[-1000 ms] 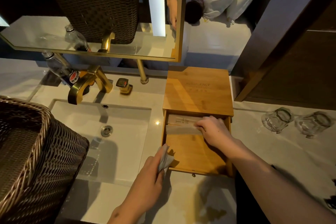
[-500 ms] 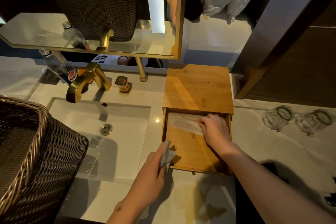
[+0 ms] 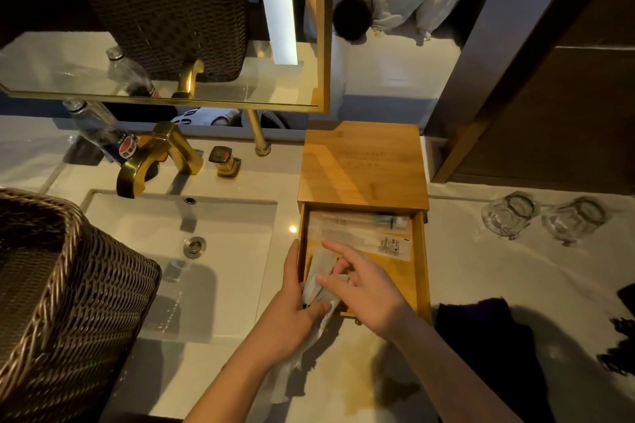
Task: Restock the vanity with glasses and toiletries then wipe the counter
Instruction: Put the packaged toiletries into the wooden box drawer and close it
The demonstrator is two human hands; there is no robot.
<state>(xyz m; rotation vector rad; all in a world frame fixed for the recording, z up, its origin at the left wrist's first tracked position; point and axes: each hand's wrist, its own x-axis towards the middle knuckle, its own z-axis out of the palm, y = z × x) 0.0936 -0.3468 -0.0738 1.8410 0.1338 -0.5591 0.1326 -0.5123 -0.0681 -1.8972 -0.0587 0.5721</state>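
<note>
Crosswise, toothbrush packet (image 3: 364, 240) (drawer (image 3: 422, 251))

two glasses (image 3: 510, 219), one basket (image 3: 68, 292), one bottle (image 3: 103, 134)
</note>
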